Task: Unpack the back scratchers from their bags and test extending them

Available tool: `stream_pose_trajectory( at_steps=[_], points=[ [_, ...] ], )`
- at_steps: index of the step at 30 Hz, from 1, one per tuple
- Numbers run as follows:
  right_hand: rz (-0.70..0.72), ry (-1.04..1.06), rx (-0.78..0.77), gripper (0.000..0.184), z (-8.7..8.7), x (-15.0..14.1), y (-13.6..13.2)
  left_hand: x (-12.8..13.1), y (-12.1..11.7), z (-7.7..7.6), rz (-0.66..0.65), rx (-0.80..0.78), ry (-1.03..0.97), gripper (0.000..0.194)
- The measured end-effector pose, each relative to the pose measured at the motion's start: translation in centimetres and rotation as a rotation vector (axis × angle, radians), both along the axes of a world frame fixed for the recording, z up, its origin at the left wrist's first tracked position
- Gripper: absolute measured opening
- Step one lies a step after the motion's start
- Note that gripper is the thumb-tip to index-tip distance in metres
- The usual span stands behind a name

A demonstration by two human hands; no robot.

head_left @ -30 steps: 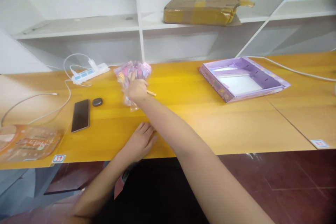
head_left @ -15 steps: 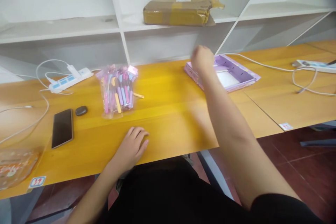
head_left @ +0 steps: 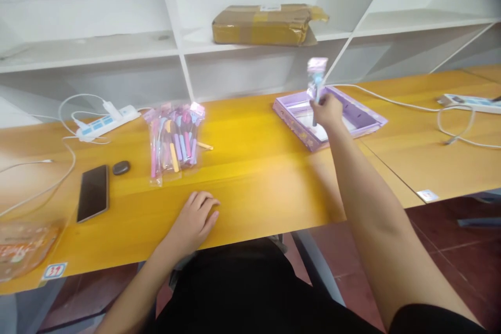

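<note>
My right hand (head_left: 329, 110) is closed around a blue pen in a clear wrapper (head_left: 317, 81), its pinkish top pointing up. It is held over the purple open box (head_left: 291, 128), which shows white areas on its bottom. My left hand (head_left: 198, 216) lies palm down near the table's front edge, fingers loosely spread and holding nothing. Farther off on the left sits a pile of wrapped pens (head_left: 174, 141) in pink, purple, blue and yellow. One yellow stick (head_left: 205, 145) pokes out from the pile's right side.
A phone (head_left: 93, 193) and a small dark oval object (head_left: 121, 167) lie left on the wooden table (head_left: 250, 182). Behind them is a white power strip (head_left: 109, 122) with cables. A taped cardboard parcel (head_left: 262, 26) rests on the shelf. Another power strip (head_left: 469, 102) is far right.
My right hand has gone from the pen pile to the purple box, carrying a wrapped blue pen. My left hand stays on the table. The view has swung right.
</note>
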State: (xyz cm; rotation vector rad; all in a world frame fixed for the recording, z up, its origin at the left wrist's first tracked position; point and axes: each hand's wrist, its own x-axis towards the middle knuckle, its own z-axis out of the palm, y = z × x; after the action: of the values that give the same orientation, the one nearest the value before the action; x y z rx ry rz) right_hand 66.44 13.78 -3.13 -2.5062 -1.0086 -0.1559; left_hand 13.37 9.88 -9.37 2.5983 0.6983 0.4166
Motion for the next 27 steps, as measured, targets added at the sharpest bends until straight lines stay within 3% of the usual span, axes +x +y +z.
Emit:
stream_pose_trajectory(
  at_steps=[3, 6, 8, 11, 15, 18, 20, 23, 27],
  points=[
    [0.05, -0.012, 0.097, 0.035, 2.5, -2.9, 1.0, 0.1, -0.1, 0.0, 0.005, -0.015, 0.012, 0.022],
    [0.272, 0.06, 0.014, 0.022, 3.1, -8.2, 3.2, 0.3, -0.3, 0.0, 0.009, -0.025, 0.031, 0.022],
    [0.409, 0.138, -0.058, 0.016, 2.0, -12.6, 5.2, 0.2, -0.6, 0.2, 0.015, -0.03, 0.037, 0.023],
    [0.568, 0.248, -0.097, 0.025, -0.9, -19.1, 8.2, -0.1, -1.1, 1.2, 0.031, -0.028, 0.045, 0.025],
    [0.686, 0.345, -0.08, 0.039, -3.5, -25.2, 11.2, 0.1, 0.7, 4.3, 0.066, 0.166, 0.094, 0.03],
    [0.708, 0.394, -0.086, 0.043, -4.3, -27.1, 12.5, 1.7, 5.3, 6.3, 0.251, 0.374, 0.177, 0.038],
    [0.701, 0.414, -0.093, 0.046, -4.7, -27.5, 12.8, 2.9, 9.0, 6.6, 0.422, 0.44, 0.22, 0.051],
    [0.71, 0.426, -0.084, 0.051, -5.2, -27.4, 12.5, 4.3, 13.0, 5.3, 0.404, 0.375, 0.325, 0.052],
    [0.77, 0.434, -0.093, 0.074, -5.7, -27.5, 11.4, 4.8, 14.3, 2.7, 0.389, 0.332, 0.353, 0.049]
  ],
)
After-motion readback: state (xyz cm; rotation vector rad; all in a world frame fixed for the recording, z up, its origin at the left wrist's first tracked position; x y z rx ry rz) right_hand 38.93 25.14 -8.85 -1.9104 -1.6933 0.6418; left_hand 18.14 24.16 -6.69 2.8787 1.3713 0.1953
